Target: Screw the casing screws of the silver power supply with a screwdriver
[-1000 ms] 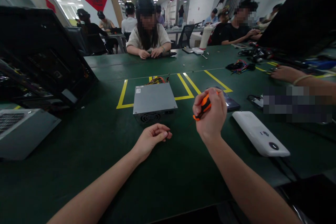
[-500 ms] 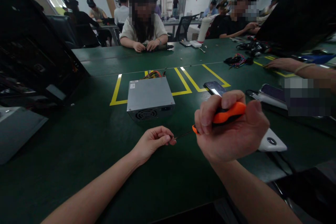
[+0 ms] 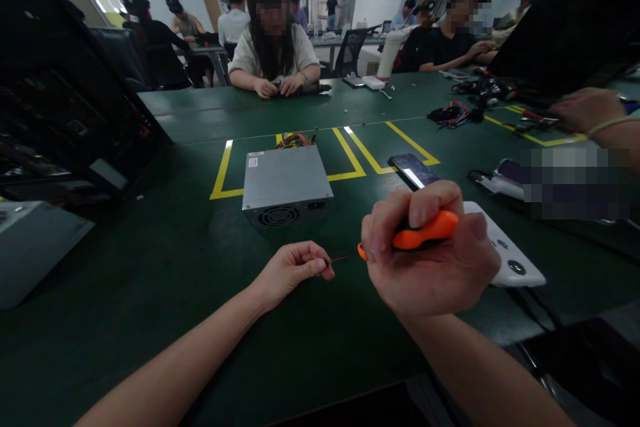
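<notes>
My right hand (image 3: 433, 273) wrapped round orange-black screwdriver (image 3: 425, 232), shaft (image 3: 345, 257) pointing left above desk (image 3: 300, 360), nearer me than grey power supply (image 3: 287, 177). My left hand (image 3: 293, 273) narrow, thumb and fingers closed at shaft end; can't tell if anything small sits between. Best done, I judge: light pinch, shaft straight, right wrist steady. Right forearm (image 3: 490, 363) slants in from lower right, left forearm (image 3: 185, 347) from lower left.
</notes>
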